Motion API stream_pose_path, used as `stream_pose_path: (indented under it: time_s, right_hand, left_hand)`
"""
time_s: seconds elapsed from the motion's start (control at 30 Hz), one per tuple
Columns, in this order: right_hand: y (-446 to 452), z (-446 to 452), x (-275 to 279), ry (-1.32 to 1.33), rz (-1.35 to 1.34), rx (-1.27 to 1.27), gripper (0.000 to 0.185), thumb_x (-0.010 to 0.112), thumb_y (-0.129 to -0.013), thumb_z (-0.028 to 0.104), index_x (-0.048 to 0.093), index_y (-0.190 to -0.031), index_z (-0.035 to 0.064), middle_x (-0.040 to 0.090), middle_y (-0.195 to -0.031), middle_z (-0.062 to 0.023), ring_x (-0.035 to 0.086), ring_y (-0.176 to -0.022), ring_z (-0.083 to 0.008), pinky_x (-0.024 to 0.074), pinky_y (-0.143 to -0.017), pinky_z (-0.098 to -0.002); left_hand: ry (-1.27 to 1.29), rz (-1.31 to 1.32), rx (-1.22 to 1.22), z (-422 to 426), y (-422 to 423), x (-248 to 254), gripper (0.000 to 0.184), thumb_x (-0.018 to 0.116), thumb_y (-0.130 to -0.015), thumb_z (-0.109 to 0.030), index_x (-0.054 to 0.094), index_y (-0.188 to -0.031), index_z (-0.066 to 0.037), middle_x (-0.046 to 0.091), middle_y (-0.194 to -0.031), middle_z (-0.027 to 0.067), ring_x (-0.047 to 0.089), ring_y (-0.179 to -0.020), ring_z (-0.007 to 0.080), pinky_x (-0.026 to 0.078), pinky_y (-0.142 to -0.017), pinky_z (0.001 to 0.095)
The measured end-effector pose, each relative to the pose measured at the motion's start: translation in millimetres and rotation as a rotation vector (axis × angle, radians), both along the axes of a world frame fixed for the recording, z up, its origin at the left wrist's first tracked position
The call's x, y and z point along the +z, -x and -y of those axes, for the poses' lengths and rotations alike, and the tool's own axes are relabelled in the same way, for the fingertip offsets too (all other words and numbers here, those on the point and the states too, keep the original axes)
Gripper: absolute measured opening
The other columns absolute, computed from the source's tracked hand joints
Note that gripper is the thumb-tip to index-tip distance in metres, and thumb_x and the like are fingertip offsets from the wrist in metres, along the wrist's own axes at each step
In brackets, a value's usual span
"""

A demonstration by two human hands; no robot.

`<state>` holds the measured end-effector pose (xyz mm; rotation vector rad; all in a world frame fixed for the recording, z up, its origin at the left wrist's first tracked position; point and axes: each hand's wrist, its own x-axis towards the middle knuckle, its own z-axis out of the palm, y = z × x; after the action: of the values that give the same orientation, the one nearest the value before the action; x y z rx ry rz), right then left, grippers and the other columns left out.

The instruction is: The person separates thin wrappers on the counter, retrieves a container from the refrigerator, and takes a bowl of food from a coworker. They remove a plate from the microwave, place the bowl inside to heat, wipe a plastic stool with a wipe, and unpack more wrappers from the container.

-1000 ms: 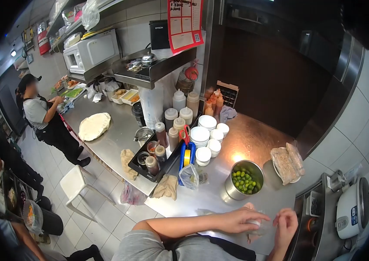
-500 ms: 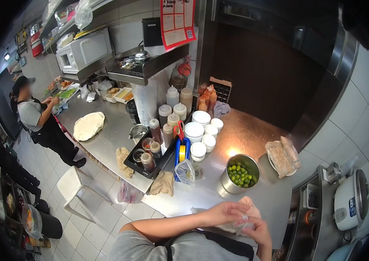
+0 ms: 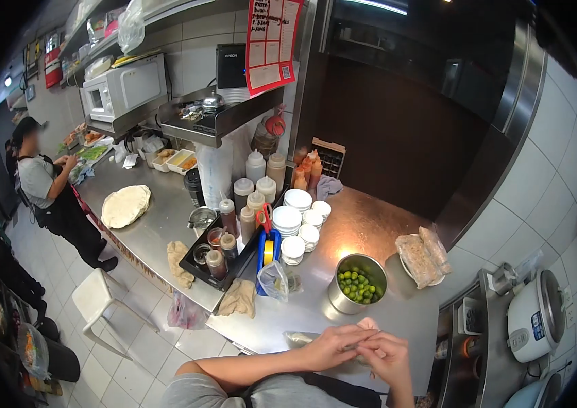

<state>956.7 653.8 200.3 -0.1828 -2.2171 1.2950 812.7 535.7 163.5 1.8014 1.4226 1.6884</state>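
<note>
My left hand (image 3: 334,345) and my right hand (image 3: 386,355) meet at the front of the steel counter, with fingertips pinched together. A plastic bag (image 3: 298,338) lies beneath them, mostly covered by my hands and forearm; its gathered part seems to be between my fingers, though the exact grip is hidden. Something pinkish (image 3: 368,324) shows just behind my fingers. Beyond my hands stands a steel pot (image 3: 340,303) of small green citrus fruits (image 3: 360,284).
White bowls (image 3: 287,219) stand stacked near a blue holder (image 3: 268,255) with red-handled scissors (image 3: 264,217). Sauce bottles (image 3: 243,194) fill a black tray. Wrapped packs (image 3: 419,258) sit on a plate at right. A co-worker (image 3: 43,183) stands at far left by flattened dough (image 3: 126,207).
My hands have drawn closer together, and the whitish plastic seen between them before is now mostly covered by fingers. The whole view has shifted slightly as my head moved.
</note>
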Motion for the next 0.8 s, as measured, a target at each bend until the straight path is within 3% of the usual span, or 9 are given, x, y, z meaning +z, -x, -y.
stream_pose_path:
  time_s: [0.07, 0.17, 0.27, 0.4, 0.43, 0.53, 0.73, 0.77, 0.8]
  right_hand:
    - [-10, -15, -14, 0.483, 0.056, 0.044, 0.013, 0.069, -0.075, -0.006, 0.067, -0.088, -0.0038, 0.066, -0.082, -0.0103, 0.064, -0.076, -0.0157, 0.0517, -0.069, -0.0271]
    - [-5, -25, -18, 0.679, -0.078, 0.115, 0.027, 0.070, -0.076, -0.006, 0.063, -0.102, -0.0068, 0.065, -0.099, -0.0116, 0.064, -0.085, -0.0155, 0.0519, -0.076, -0.0266]
    - [-3, -12, -34, 0.553, 0.000, 0.160, 0.036, 0.070, -0.076, -0.006, 0.060, -0.110, -0.0072, 0.062, -0.105, -0.0098, 0.062, -0.088, -0.0130, 0.0506, -0.077, -0.0249]
    - [-9, -24, -67, 0.438, 0.041, -0.008, 0.024, 0.066, -0.078, -0.008, 0.062, -0.102, -0.0064, 0.061, -0.096, -0.0054, 0.058, -0.081, -0.0078, 0.0469, -0.071, -0.0203]
    - [0, -9, -46, 0.618, -0.088, -0.043, 0.016, 0.063, -0.078, -0.009, 0.060, -0.093, -0.0038, 0.060, -0.085, -0.0017, 0.054, -0.072, -0.0054, 0.0435, -0.063, -0.0185]
    - [12, -4, -37, 0.466, -0.272, -0.212, 0.012, 0.060, -0.079, -0.008, 0.052, -0.084, 0.0001, 0.056, -0.074, 0.0015, 0.050, -0.067, -0.0042, 0.0412, -0.058, -0.0179]
    - [9, -21, -62, 0.211, -0.127, -0.360, 0.012, 0.054, -0.077, -0.005, 0.044, -0.078, 0.0027, 0.052, -0.066, 0.0008, 0.048, -0.060, -0.0029, 0.0383, -0.050, -0.0190]
    - [13, -14, -54, 0.262, -0.172, -0.287, 0.013, 0.055, -0.076, -0.005, 0.045, -0.078, 0.0023, 0.050, -0.062, 0.0010, 0.046, -0.056, -0.0024, 0.0344, -0.046, -0.0199]
    - [14, -13, -57, 0.248, -0.146, -0.247, 0.013, 0.055, -0.076, -0.005, 0.045, -0.078, 0.0023, 0.050, -0.063, 0.0007, 0.046, -0.056, -0.0024, 0.0345, -0.046, -0.0199]
  left_hand:
    - [0.021, -0.011, -0.027, 1, 0, -2, 0.051, 0.063, -0.083, -0.003, 0.049, -0.132, -0.003, 0.062, -0.110, 0.0137, 0.062, -0.095, 0.0238, 0.049, -0.077, 0.0303]
    - [0.088, 0.206, -0.089, 0, -5, 9, 0.049, 0.060, -0.088, -0.005, 0.046, -0.135, -0.005, 0.061, -0.114, 0.0121, 0.061, -0.095, 0.0179, 0.049, -0.079, 0.0303]
    - [0.171, 0.407, -0.160, 0, -10, 15, 0.051, 0.058, -0.091, -0.009, 0.042, -0.139, -0.006, 0.058, -0.120, 0.0117, 0.057, -0.099, 0.0144, 0.047, -0.081, 0.0305]
    - [0.091, 0.021, -0.064, -6, -10, 27, 0.050, 0.050, -0.083, 0.006, 0.048, -0.131, -0.005, 0.056, -0.115, 0.0147, 0.050, -0.107, 0.0272, 0.039, -0.093, 0.0365]
    - [0.078, -0.077, -0.059, -8, -12, 33, 0.053, 0.048, -0.077, 0.011, 0.051, -0.127, -0.005, 0.053, -0.114, 0.0152, 0.047, -0.106, 0.0317, 0.037, -0.096, 0.0400]
    - [0.012, -0.252, 0.095, -15, -24, 22, 0.053, 0.049, -0.077, 0.011, 0.052, -0.127, -0.006, 0.050, -0.119, 0.0150, 0.047, -0.109, 0.0311, 0.038, -0.096, 0.0394]
    - [-0.029, -0.015, -0.039, -18, -22, 9, 0.045, 0.049, -0.082, 0.008, 0.051, -0.126, -0.002, 0.047, -0.122, 0.0167, 0.049, -0.110, 0.0303, 0.041, -0.093, 0.0353]
    - [-0.049, -0.074, 0.086, -22, -13, 5, 0.043, 0.053, -0.087, 0.003, 0.048, -0.129, -0.001, 0.045, -0.124, 0.0171, 0.056, -0.099, 0.0259, 0.047, -0.084, 0.0324]
    - [0.087, 0.071, 0.050, -21, -8, 6, 0.042, 0.055, -0.087, 0.000, 0.049, -0.128, -0.001, 0.049, -0.119, 0.0163, 0.058, -0.094, 0.0241, 0.047, -0.080, 0.0318]
